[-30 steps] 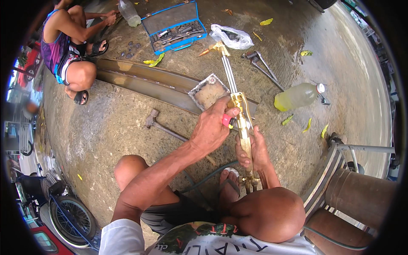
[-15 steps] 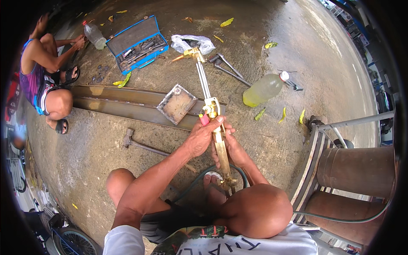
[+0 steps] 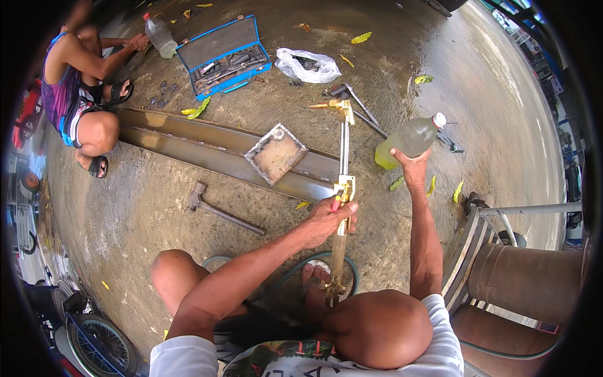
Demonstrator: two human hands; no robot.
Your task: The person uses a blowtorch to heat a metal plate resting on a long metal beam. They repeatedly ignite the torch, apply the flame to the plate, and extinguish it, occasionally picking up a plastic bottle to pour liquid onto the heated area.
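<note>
Gripping a long brass-and-steel cutting torch [image 3: 343, 187] in the left hand [image 3: 330, 220], fingers curled snug around the handle just below the shiny valve body, thumb across the front. Also clutching a small pinkish-red piece [image 3: 335, 204] in that same fist, right up against the torch, too small to say exactly what. Holding the torch more or less lengthwise, copper-coloured tip aimed left, tail end down near the bent right knee [image 3: 383, 327]. Meanwhile, reaching out with the right hand [image 3: 412, 164] and clasping a clear, rounded plastic bottle [image 3: 411, 135] of yellow-green liquid with a white cap, palm spread wide around the near side, thumb on the left, fingers on the right. Can't tell whether off the ground or resting on it; definitely tilted, cap to the upper right. Got a square metal plate with rough, crusty edges [image 3: 276, 154] sitting on a long brown steel beam [image 3: 201, 147] left of the torch, plus a wooden-handled hammer [image 3: 220, 212] nearer the knees. Farther out, also an open blue metal tool case [image 3: 233, 86] full of sockets, beside a crumpled translucent plastic bag [image 3: 326, 70].
</note>
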